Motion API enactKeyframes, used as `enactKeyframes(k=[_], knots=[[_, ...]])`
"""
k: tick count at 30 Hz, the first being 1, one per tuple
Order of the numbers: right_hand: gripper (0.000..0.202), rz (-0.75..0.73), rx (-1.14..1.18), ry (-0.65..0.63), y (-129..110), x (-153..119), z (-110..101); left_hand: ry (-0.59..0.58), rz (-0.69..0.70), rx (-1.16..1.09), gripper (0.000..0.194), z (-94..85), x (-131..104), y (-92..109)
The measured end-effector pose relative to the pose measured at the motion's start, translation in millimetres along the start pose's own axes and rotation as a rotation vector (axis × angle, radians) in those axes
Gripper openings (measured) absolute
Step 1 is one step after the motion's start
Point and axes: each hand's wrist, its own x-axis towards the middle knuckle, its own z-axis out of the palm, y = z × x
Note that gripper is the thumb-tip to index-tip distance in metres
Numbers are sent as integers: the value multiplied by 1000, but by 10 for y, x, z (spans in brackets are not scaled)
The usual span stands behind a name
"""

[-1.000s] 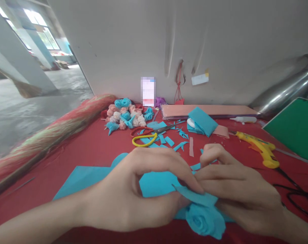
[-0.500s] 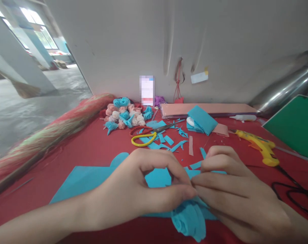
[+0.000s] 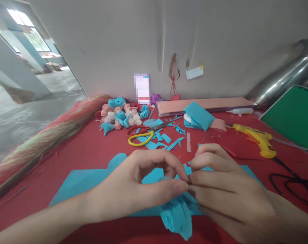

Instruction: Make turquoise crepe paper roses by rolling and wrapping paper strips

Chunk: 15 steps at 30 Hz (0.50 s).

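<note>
Nearest, the left hand (image 3: 143, 189) pinches a pleated blue crepe-paper flower (image 3: 176, 217), thumb against index finger; the right hand's (image 3: 227, 196) fingers curl at its upper edge, their grip occluded. The flower hangs above flat blue sheeting (image 3: 85, 183). Beyond lie irregular offcuts (image 3: 166, 138), yellow-and-red-handled scissors (image 3: 149, 134) and clustered rosettes (image 3: 123, 115).
</note>
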Motion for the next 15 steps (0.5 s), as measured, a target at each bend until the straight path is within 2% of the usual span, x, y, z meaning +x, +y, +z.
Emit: enactKeyframes(k=[2, 6, 10, 15], knots=[[26, 14, 30, -28, 10, 12, -7, -45, 14, 65, 8, -58, -3, 7], [27, 55, 80, -88, 11, 1, -6, -103, -48, 161, 15, -130, 5, 4], [27, 60, 129, -75, 22, -16, 1, -102, -52, 230, 15, -137, 32, -27], [27, 110, 183, -101, 49, -9, 11, -80, -50, 212, 9, -128, 72, -45]])
